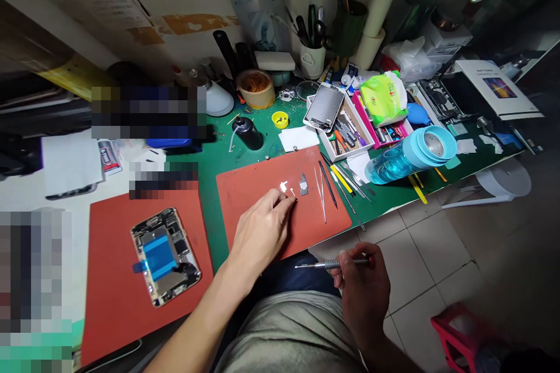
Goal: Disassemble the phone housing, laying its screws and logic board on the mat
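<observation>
Hands apart: R hand (366, 285) is clamped on a screwdriver (335, 264), long axis nearly level, tip pointing L; L hand (265, 224) bends over a red mat (249, 186), can't tell if pinching anything. Just beyond L hand: gray metal pc. (303, 185), w/ tweezers (324, 215) to its R. Opened device (175, 253) lies L of both hands.

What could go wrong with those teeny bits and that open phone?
The tiny pieces beside the left hand might get brushed off the mat and lost. The screwdriver in the right hand, out past the table, could slip and fall. Dust might get into the phone, since its insides are uncovered.
</observation>
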Action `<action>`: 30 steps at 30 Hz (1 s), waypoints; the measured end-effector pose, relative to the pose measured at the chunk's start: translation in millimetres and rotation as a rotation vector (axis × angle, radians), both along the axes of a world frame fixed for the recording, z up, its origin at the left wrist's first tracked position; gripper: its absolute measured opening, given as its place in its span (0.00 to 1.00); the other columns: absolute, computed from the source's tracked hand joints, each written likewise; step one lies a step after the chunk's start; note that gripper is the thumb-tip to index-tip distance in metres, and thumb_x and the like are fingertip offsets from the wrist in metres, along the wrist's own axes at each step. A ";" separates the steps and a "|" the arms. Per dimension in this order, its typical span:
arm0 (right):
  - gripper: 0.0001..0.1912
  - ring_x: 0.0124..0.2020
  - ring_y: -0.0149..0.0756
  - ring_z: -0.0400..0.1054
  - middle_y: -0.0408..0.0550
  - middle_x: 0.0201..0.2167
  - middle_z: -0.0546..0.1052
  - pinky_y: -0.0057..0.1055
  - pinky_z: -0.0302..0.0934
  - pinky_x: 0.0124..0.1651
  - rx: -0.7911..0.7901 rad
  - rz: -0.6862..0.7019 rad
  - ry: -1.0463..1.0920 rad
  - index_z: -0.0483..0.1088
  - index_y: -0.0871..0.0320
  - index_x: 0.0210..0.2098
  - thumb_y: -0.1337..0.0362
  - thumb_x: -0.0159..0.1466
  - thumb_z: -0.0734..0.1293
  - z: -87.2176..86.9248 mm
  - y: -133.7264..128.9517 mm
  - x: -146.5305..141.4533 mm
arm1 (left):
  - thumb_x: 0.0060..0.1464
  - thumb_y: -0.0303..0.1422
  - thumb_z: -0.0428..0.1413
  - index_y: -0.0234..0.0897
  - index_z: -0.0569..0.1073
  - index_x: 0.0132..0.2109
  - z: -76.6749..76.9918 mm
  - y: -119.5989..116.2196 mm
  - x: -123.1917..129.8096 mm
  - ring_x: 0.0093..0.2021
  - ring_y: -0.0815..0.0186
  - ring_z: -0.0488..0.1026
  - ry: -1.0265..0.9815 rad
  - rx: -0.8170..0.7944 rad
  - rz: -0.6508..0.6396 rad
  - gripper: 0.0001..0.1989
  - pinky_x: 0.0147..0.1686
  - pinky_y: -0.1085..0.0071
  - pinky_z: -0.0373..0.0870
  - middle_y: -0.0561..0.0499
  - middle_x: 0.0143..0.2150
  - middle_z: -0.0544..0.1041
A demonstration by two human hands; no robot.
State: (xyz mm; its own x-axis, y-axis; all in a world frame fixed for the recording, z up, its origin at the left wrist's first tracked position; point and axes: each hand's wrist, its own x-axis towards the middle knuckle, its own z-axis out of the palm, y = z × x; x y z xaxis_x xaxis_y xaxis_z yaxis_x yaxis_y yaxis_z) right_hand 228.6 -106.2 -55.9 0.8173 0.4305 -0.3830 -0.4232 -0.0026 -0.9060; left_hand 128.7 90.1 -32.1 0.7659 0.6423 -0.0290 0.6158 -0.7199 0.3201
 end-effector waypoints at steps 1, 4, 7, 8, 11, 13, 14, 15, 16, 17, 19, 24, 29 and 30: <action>0.21 0.19 0.27 0.71 0.36 0.27 0.76 0.22 0.64 0.22 0.003 0.004 0.000 0.68 0.53 0.41 0.56 0.61 0.82 0.2 0.2 -0.2 | 0.70 0.25 0.51 0.41 0.79 0.59 -1.4 -1.5 -0.3 0.43 0.60 0.78 0.010 0.009 -0.012 0.17 0.37 0.67 0.71 0.47 0.48 0.79; 0.20 0.18 0.27 0.70 0.35 0.27 0.75 0.23 0.64 0.22 0.010 0.007 0.001 0.68 0.53 0.41 0.56 0.62 0.81 2.2 1.4 -1.4 | 0.71 0.25 0.51 0.41 0.79 0.58 -5.4 -3.3 2.6 0.46 0.59 0.78 0.046 0.027 -0.029 0.16 0.38 0.67 0.71 0.46 0.48 0.79; 0.20 0.18 0.26 0.70 0.35 0.27 0.75 0.23 0.65 0.23 0.011 0.005 -0.001 0.68 0.53 0.41 0.56 0.62 0.81 4.6 2.5 -2.9 | 0.74 0.28 0.48 0.40 0.79 0.54 -7.1 -1.6 9.5 0.46 0.57 0.78 0.077 0.051 -0.007 0.15 0.38 0.65 0.69 0.46 0.46 0.77; 0.20 0.18 0.26 0.70 0.35 0.27 0.75 0.23 0.65 0.23 0.012 0.003 -0.001 0.68 0.53 0.41 0.56 0.62 0.81 5.2 2.7 -3.5 | 0.75 0.29 0.47 0.39 0.79 0.52 -7.1 -0.8 12.1 0.45 0.57 0.77 0.089 0.061 0.000 0.15 0.37 0.65 0.68 0.45 0.45 0.76; 0.19 0.18 0.25 0.69 0.34 0.27 0.74 0.22 0.64 0.23 0.016 -0.017 0.001 0.68 0.52 0.41 0.56 0.62 0.81 6.5 3.1 -4.9 | 0.76 0.32 0.45 0.38 0.78 0.48 -6.2 0.9 18.7 0.43 0.55 0.76 0.130 0.083 0.011 0.16 0.36 0.63 0.66 0.46 0.43 0.74; 0.19 0.19 0.25 0.69 0.34 0.27 0.74 0.22 0.64 0.23 0.018 -0.020 0.004 0.68 0.53 0.41 0.56 0.63 0.80 6.5 2.9 -5.0 | 0.76 0.32 0.45 0.37 0.77 0.47 -5.4 1.2 21.9 0.43 0.55 0.75 0.160 0.090 0.012 0.16 0.36 0.63 0.64 0.46 0.43 0.74; 0.19 0.19 0.25 0.69 0.34 0.27 0.74 0.22 0.64 0.23 0.019 -0.018 0.005 0.68 0.53 0.41 0.56 0.62 0.81 6.1 2.6 -4.8 | 0.76 0.32 0.45 0.37 0.77 0.46 -5.0 1.0 23.1 0.43 0.55 0.75 0.176 0.094 0.012 0.15 0.36 0.62 0.64 0.45 0.43 0.74; 0.19 0.18 0.26 0.69 0.34 0.27 0.74 0.22 0.64 0.23 0.020 -0.015 0.005 0.68 0.53 0.40 0.56 0.62 0.81 5.6 2.3 -4.3 | 0.76 0.31 0.45 0.37 0.77 0.46 -4.5 0.8 24.3 0.43 0.54 0.75 0.192 0.097 0.012 0.15 0.36 0.62 0.63 0.45 0.43 0.74; 0.20 0.18 0.26 0.69 0.34 0.26 0.74 0.22 0.65 0.23 0.021 -0.011 0.006 0.68 0.53 0.40 0.56 0.62 0.81 5.1 2.0 -3.7 | 0.75 0.30 0.45 0.36 0.76 0.46 -4.0 0.5 25.4 0.42 0.54 0.75 0.208 0.102 0.012 0.15 0.36 0.62 0.63 0.45 0.43 0.74; 0.20 0.18 0.26 0.69 0.34 0.26 0.74 0.23 0.66 0.23 0.019 -0.011 0.008 0.68 0.53 0.40 0.57 0.62 0.81 4.6 1.8 -3.1 | 0.75 0.29 0.45 0.36 0.76 0.45 -3.4 0.0 26.5 0.42 0.54 0.74 0.223 0.106 0.010 0.14 0.36 0.62 0.63 0.44 0.44 0.74; 0.20 0.18 0.26 0.70 0.34 0.26 0.74 0.23 0.66 0.24 0.014 -0.011 0.013 0.68 0.53 0.40 0.57 0.62 0.81 4.0 1.6 -2.2 | 0.74 0.28 0.45 0.36 0.76 0.45 -2.3 -1.0 29.0 0.42 0.53 0.73 0.249 0.113 0.003 0.14 0.36 0.62 0.63 0.43 0.44 0.74; 0.19 0.19 0.26 0.70 0.34 0.25 0.74 0.22 0.65 0.24 0.025 0.003 0.013 0.68 0.53 0.40 0.57 0.62 0.81 5.8 2.4 -2.5 | 0.74 0.26 0.44 0.34 0.75 0.45 -0.4 -2.1 35.0 0.42 0.53 0.72 0.288 0.128 -0.023 0.15 0.38 0.61 0.64 0.42 0.44 0.74; 0.19 0.19 0.26 0.70 0.34 0.25 0.74 0.22 0.65 0.24 0.029 0.010 0.004 0.68 0.53 0.41 0.56 0.63 0.80 7.4 3.1 -3.7 | 0.74 0.25 0.44 0.33 0.75 0.46 1.9 1.0 36.3 0.42 0.53 0.72 0.298 0.129 -0.044 0.15 0.38 0.61 0.64 0.42 0.44 0.73; 0.19 0.19 0.26 0.69 0.34 0.25 0.74 0.22 0.66 0.24 0.030 0.011 0.002 0.68 0.53 0.41 0.57 0.63 0.80 7.3 3.0 -3.9 | 0.73 0.25 0.44 0.33 0.75 0.45 2.6 1.6 36.3 0.41 0.53 0.72 0.297 0.129 -0.047 0.15 0.38 0.61 0.64 0.42 0.44 0.73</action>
